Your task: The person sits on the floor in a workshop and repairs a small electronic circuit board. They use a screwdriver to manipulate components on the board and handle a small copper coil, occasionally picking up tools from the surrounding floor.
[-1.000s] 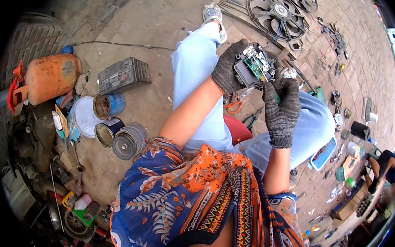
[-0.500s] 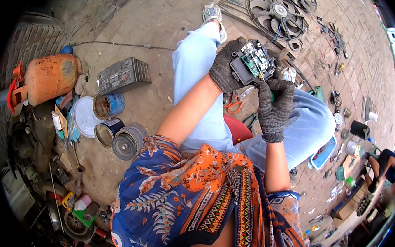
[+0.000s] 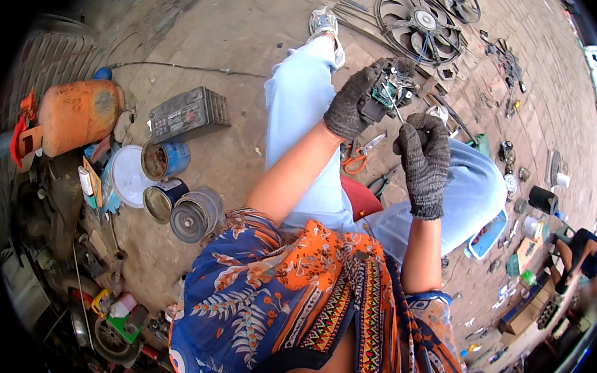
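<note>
My left hand [image 3: 351, 108], in a dark grey knitted glove, grips an electronic module with a green circuit board [image 3: 384, 96] and a dark casing. Below and right of it, my gloved right hand [image 3: 426, 160] is closed around a screwdriver [image 3: 398, 113]. Only its thin metal shaft shows, pointing up at the module's lower edge; the fingers hide the handle. Whether the tip touches the board I cannot tell. On the ground between my legs lie orange-handled scissors [image 3: 356, 164] and dark green-handled pliers [image 3: 381, 183], beside a red object [image 3: 359, 198].
At left stand an orange gas cylinder [image 3: 80, 118], a black battery [image 3: 188, 116] and several paint cans [image 3: 168, 159]. A radiator fan [image 3: 423, 22] lies at the far side. Past my right knee are a blue tray [image 3: 488, 234] and scattered parts. Another person [image 3: 585, 252] sits at far right.
My right hand has drawn back slightly down and right, with more of the screwdriver's shaft showing. The module has tilted in my left hand, so its casing shows less.
</note>
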